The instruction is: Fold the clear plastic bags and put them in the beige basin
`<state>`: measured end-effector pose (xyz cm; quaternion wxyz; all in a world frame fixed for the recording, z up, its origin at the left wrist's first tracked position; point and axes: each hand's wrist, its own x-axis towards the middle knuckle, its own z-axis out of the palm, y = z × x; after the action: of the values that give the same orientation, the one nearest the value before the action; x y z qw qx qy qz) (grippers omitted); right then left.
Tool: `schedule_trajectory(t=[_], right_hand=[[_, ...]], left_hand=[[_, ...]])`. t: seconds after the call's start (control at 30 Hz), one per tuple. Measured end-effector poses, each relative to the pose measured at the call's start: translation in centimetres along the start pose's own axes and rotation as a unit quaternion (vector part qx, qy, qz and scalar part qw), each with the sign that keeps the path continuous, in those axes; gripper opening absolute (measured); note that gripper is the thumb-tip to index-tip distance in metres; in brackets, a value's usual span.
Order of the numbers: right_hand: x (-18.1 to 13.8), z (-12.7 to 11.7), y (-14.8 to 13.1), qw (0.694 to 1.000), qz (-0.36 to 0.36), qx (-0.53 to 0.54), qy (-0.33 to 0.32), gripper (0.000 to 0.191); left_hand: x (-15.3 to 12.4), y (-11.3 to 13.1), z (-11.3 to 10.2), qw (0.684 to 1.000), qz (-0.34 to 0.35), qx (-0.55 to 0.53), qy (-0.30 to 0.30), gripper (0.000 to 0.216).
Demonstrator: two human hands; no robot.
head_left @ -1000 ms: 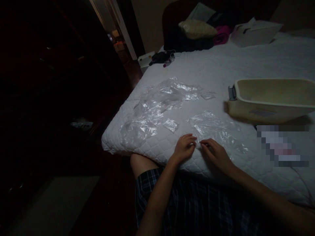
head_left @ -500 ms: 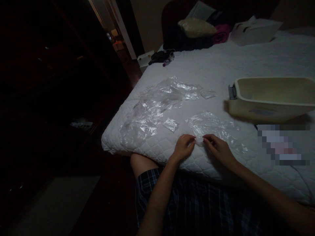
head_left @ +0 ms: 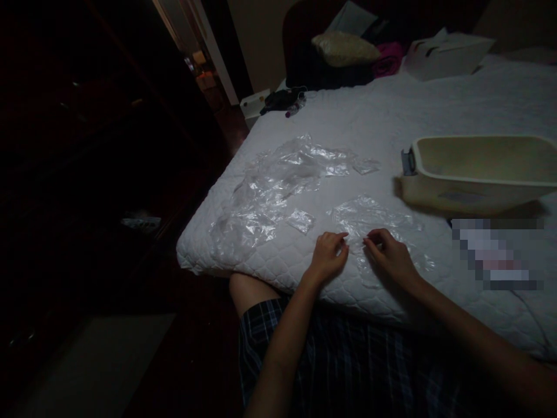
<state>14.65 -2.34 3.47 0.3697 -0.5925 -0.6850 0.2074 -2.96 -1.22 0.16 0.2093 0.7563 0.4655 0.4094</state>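
Observation:
A thin clear plastic bag (head_left: 363,212) is spread on the quilted white bed in front of me, partly behind my hands. Its near edge reaches my right hand (head_left: 390,259), whose thumb and forefinger are pinched together on the film. My left hand (head_left: 329,255) is just left of it, thumb and forefinger apart with a gap between them and nothing visible held. More crumpled clear plastic bags (head_left: 278,183) lie in a loose pile farther left. A small folded clear packet (head_left: 301,220) rests between that pile and my hands.
A cream plastic bin (head_left: 470,194) with a grey latch stands on the bed (head_left: 491,98) at right. A blurred-out flat object (head_left: 496,252) and a cord lie below it. A white box (head_left: 448,55), a pillow (head_left: 346,49) and dark cloth are at the back.
My fingertips have moved apart: the left thumb and forefinger have opened, and the right hand has shifted slightly right with the film. The view has turned a little.

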Motion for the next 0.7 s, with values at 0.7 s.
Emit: schedule_trajectory(t=[0.7], right_hand=[[0.8,0.0,1.5,0.997,-0.049,-0.063,-0.011,0.028]], left_hand=[[0.5,-0.1,0.4,0.997,0.0,0.059,-0.04,0.028]])
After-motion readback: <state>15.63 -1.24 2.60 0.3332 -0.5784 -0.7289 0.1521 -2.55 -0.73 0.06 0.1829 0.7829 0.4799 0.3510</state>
